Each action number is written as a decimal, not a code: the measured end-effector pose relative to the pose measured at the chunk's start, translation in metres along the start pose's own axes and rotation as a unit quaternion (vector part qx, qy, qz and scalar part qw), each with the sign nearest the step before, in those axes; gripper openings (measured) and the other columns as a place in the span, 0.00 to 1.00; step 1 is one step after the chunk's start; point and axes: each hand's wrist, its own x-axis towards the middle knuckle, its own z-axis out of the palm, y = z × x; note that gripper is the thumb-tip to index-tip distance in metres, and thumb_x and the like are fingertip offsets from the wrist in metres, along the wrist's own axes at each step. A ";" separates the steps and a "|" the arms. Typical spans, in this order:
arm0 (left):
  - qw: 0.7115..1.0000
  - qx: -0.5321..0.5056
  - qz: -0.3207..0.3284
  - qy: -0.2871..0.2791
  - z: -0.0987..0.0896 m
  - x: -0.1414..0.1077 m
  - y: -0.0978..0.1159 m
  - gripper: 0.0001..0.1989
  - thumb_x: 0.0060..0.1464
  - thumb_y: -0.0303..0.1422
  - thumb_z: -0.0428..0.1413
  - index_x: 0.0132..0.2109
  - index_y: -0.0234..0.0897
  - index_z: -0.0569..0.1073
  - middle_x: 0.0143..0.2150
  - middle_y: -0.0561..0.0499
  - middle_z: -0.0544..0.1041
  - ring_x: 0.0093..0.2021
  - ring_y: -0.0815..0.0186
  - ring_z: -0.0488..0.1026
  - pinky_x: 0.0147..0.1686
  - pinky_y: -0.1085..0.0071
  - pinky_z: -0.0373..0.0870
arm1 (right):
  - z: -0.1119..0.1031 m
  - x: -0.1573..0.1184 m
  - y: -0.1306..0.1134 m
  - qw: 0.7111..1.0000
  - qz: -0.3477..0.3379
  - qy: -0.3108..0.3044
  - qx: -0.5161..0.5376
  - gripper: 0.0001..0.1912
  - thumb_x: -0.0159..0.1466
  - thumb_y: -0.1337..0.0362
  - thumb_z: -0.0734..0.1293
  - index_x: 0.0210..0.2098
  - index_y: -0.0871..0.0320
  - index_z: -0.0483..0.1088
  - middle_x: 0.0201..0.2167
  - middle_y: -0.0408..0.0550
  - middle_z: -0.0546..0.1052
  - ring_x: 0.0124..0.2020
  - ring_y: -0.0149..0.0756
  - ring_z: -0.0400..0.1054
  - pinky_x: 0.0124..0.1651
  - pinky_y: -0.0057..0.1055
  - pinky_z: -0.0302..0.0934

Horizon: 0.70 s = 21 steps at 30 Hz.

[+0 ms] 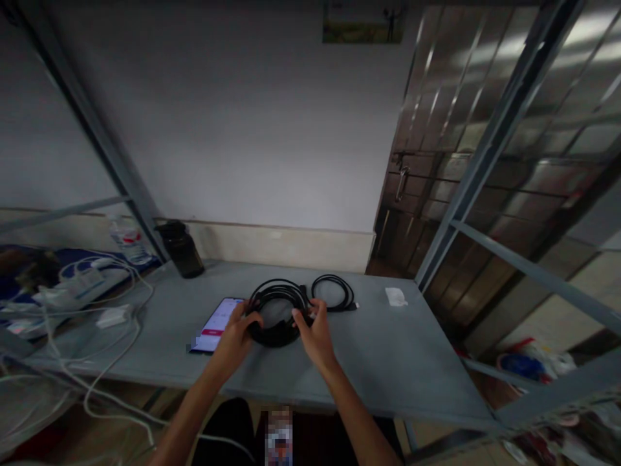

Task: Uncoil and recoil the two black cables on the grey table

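A thick coil of black cable is held between my two hands over the middle of the grey table. My left hand grips the coil's left side, thumb on top. On the opposite side, my right hand has its fingers closed round the coil. Just beyond my right hand lies a smaller loop of black cable, its light-coloured plug pointing right. A phone with a lit screen lies beside my left hand, partly covered by it.
A dark bottle stands at the back left. Further left are a clear plastic bottle, a power strip, a white adapter and tangled white cords. A white scrap lies to the right. Metal posts frame the table.
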 end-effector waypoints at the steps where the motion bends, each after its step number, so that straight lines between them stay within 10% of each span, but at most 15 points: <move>1: 1.000 -0.017 -0.015 -0.017 0.003 0.001 -0.005 0.15 0.49 0.22 0.51 0.37 0.42 0.79 0.60 0.41 0.79 0.65 0.49 0.76 0.69 0.46 0.73 | -0.002 0.003 0.005 1.000 -0.006 -0.002 -0.013 0.40 0.62 0.39 0.79 0.61 0.57 0.66 0.46 0.55 0.82 0.47 0.49 0.79 0.58 0.50 0.74; 10: 0.998 -0.018 -0.037 0.040 0.030 -0.016 -0.027 0.15 0.53 0.23 0.51 0.43 0.41 0.78 0.65 0.40 0.76 0.71 0.47 0.70 0.74 0.43 0.66 | -0.033 -0.018 0.027 0.922 -0.170 -0.217 -0.272 0.48 0.60 0.54 0.87 0.73 0.53 0.70 0.83 0.64 0.49 0.83 0.65 0.48 0.81 0.60 0.56; 15: 0.992 -0.059 -0.065 0.094 0.034 -0.020 -0.045 0.22 0.62 0.26 0.48 0.59 0.40 0.76 0.61 0.40 0.77 0.66 0.50 0.76 0.72 0.45 0.69 | -0.032 -0.021 0.023 0.873 -0.226 -0.246 -0.355 0.29 0.70 0.77 0.75 0.68 0.54 0.76 0.76 0.59 0.63 0.80 0.54 0.54 0.81 0.55 0.60; 21: 0.990 -0.073 -0.068 0.104 0.035 -0.024 -0.050 0.23 0.71 0.35 0.47 0.67 0.41 0.75 0.67 0.40 0.79 0.70 0.47 0.74 0.74 0.44 0.68 | -0.031 -0.019 0.026 0.869 -0.241 -0.235 -0.363 0.25 0.72 0.76 0.74 0.66 0.54 0.78 0.70 0.57 0.68 0.75 0.53 0.60 0.78 0.52 0.66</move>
